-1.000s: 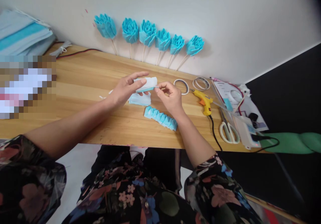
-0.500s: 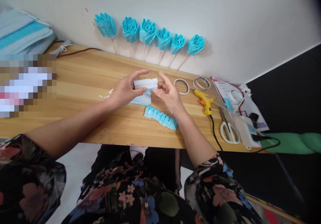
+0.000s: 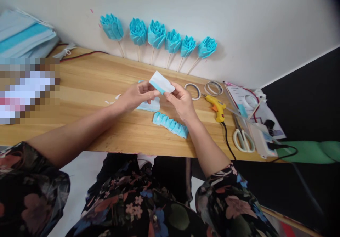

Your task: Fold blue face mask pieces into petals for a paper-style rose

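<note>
A small piece of white cloth with a blue edge (image 3: pixel 162 82), folded or layered, is held tilted above the table between both hands. My right hand (image 3: pixel 182 101) pinches its right end between thumb and fingers. At its lower left edge, my left hand (image 3: pixel 136 96) has the thumb forward and the fingers curled partly behind the piece. Under the left hand lies a flat stack of pale blue cloth pieces (image 3: pixel 150 105), partly covered. Nearer to me, a row of small folded blue petals (image 3: pixel 170 124) overlaps on the wood.
Several blue cloth flowers (image 3: pixel 156 34) on sticks lean against the wall. To the right are tape rolls (image 3: pixel 214 88), a yellow glue gun (image 3: pixel 216 106), white-handled scissors (image 3: pixel 243 139) and a power strip (image 3: pixel 261 139). Blue face masks (image 3: pixel 26 35) are piled at far left; white scraps (image 3: pixel 117 96) lie nearby.
The cloth piece has turned from nearly level to slanting, its left end raised, showing a broader white face. My right fingers have closed in on its right end; the left fingers have curled lower.
</note>
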Tool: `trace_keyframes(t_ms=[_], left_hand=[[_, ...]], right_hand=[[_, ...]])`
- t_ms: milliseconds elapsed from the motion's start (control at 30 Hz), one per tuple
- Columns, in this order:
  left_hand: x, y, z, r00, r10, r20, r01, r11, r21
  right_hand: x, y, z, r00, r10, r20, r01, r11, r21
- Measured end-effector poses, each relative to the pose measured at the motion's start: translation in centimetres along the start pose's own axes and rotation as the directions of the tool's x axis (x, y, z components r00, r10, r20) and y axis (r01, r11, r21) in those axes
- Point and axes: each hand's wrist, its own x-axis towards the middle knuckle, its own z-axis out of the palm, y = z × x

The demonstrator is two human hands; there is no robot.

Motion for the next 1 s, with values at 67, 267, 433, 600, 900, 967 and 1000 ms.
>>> trace_keyframes(t_ms=[67,267,433,600,900,967,1000], left_hand=[[-0.2,0.1,-0.1,0.999,-0.027,-0.019,0.029,0.996,0.083],[-0.3,-0.1,-0.1,0.994,-0.035,-0.104,0.046,0.993,0.111],[-0.2,-0.2,-0.1,0.994,-0.036,-0.102,0.044,0.996,0.083],[-0.2,-0.2,0.1,0.991,-0.055,-0.12,0.059,0.998,0.027],[0.4,-0.3,-0.1,0.977,-0.17,-0.13,0.119,0.937,-0.329],[0.5,-0.1,-0.2,0.975,-0.194,-0.104,0.143,0.918,-0.371],[0.5,-0.1,-0.3,0.975,-0.201,-0.089,0.154,0.913,-0.377]], right_hand=[[0.0,0.1,0.0,1.0,-0.008,0.014,0.008,1.0,0.009],[0.0,0.3,0.3,0.999,-0.011,0.052,0.009,1.0,0.027],[0.0,0.2,0.2,0.997,0.006,0.073,-0.006,1.0,-0.013],[-0.1,0.5,0.4,0.993,-0.013,0.113,0.019,0.998,-0.053],[-0.5,-1.2,-0.7,0.966,-0.253,0.056,0.259,0.931,-0.258],[-0.6,-1.8,-1.0,0.93,-0.363,0.064,0.36,0.858,-0.365],[-0.6,-2.0,-1.1,0.905,-0.414,0.096,0.414,0.808,-0.42]])
